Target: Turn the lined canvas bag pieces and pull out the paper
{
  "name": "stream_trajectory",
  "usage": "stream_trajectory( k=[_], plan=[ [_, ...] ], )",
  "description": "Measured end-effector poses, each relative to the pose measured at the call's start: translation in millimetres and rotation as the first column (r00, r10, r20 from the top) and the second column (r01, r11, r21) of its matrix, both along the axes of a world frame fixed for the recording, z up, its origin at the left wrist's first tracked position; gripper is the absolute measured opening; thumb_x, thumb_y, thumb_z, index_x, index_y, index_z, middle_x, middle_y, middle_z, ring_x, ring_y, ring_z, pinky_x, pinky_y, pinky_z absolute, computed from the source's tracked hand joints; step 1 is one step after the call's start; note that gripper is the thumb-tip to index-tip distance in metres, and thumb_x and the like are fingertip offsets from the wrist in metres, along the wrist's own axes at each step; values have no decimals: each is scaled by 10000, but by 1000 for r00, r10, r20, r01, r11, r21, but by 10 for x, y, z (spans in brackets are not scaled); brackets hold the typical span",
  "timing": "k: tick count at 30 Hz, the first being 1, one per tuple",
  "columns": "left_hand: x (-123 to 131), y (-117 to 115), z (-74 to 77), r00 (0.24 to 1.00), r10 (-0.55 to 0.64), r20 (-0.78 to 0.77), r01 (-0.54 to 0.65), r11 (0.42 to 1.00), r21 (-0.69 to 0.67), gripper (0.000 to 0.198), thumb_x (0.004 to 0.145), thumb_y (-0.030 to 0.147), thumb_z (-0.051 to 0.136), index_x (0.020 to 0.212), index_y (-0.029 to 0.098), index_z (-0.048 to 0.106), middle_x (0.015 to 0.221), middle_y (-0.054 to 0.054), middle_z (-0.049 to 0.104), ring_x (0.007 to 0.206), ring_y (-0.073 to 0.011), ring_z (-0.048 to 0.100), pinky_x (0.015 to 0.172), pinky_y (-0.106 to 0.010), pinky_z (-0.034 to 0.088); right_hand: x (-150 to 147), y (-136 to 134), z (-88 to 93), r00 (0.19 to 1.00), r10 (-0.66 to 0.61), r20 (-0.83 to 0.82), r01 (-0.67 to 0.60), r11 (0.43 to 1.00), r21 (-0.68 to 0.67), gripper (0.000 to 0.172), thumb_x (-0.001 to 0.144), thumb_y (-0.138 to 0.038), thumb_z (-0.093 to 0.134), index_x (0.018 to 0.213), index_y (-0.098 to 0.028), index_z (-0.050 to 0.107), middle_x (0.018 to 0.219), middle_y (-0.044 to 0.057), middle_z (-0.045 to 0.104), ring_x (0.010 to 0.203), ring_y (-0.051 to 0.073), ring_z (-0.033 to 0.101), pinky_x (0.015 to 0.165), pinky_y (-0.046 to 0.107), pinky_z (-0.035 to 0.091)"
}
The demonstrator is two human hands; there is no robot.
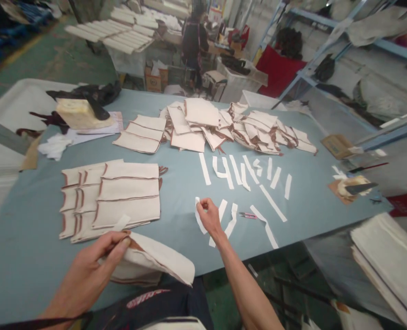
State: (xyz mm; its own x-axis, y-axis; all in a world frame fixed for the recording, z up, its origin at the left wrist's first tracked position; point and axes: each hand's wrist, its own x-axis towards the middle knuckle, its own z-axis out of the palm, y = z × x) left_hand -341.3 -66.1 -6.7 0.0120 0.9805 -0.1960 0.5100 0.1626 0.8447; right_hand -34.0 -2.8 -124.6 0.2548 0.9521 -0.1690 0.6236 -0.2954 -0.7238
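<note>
Near the front edge of the table, my left hand (pixel 93 266) pinches the brown-edged corner of a cream fabric piece (pixel 162 254), which hangs folded toward the right. A short white strip (pixel 122 223) sticks up just behind those fingers. My right hand (pixel 208 215) has thumb and fingers closed on the upper end of a white strip (pixel 199 223), whose lower part lies against the table. Close to its right are more white strips (pixel 231 220) and a pair of pink-handled thread snips (pixel 247 215).
Stacks of cream pieces with brown edging (pixel 127 188) lie at left. A loose heap of similar pieces (pixel 199 119) runs along the back of the blue-grey table (pixel 176 183). Yellowish blocks (pixel 76 113) stand at the left end. A person (pixel 192 46) is in the background.
</note>
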Motion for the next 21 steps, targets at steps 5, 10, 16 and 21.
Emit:
stream_trajectory(
  k=[5,10,16,21],
  plan=[
    [-4,169,162,995,-100,18,100,995,14,447,960,644,617,868,238,781,768,-1,771,718,-204,665,676,-242,502,-355,-280,788,970,148,-194,-105,970,219,156,940,-358,632,936,-202,640,840,4,713,774,159,688,777,286,575],
    [15,259,327,968,-233,99,232,973,17,400,974,542,596,828,221,784,768,-17,772,691,-188,659,637,-238,498,-684,-509,1527,869,341,-359,-205,907,367,75,913,-284,665,911,-211,647,778,-14,701,669,127,652,643,230,516],
    [51,193,554,943,-236,234,235,971,32,355,920,474,629,706,202,708,697,1,668,633,-159,570,572,-231,452,-938,-699,1918,807,517,-285,-373,821,433,52,916,-186,673,930,-208,719,775,-24,714,621,103,574,607,215,465],
    [-40,81,711,915,-231,332,230,972,43,334,908,454,639,701,197,686,664,18,619,601,-144,532,547,-223,430,-1117,-778,1955,813,532,-237,-428,821,377,106,953,-192,649,917,-205,748,793,-16,725,670,117,591,680,230,494]
  ],
)
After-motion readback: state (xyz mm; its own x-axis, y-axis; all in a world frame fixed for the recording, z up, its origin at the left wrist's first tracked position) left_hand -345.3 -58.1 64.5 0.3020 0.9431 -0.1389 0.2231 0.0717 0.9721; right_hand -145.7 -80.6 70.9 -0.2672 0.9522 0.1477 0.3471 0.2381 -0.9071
